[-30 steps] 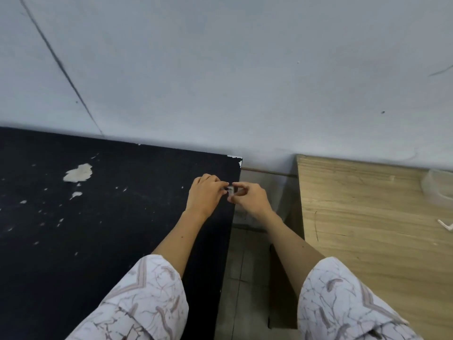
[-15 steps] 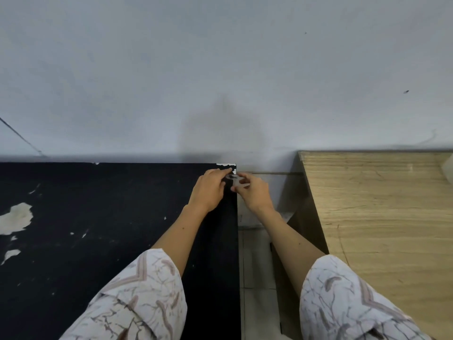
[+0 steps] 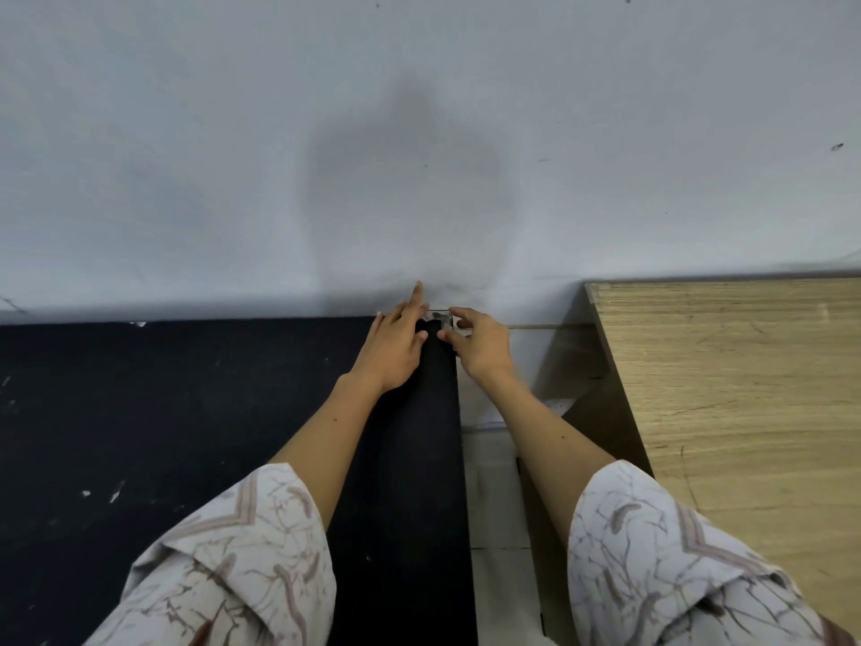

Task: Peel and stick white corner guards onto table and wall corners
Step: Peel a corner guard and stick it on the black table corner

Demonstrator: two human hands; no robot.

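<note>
Pinching a half-hidden corner guard (image 3: pixel 441 320) on the black table (image 3: pixel 186 412) corner, right hand (image 3: pixel 480 347); left hand (image 3: pixel 396 347) fingers straight.

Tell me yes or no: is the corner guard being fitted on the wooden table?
No, both hands hold the corner guard at the far right corner of the black table, apart from the wooden table.

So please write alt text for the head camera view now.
Both hands fit a small corner guard onto the far right corner of a black table against a grey wall; left hand, right hand. A wooden table stands right.
</note>
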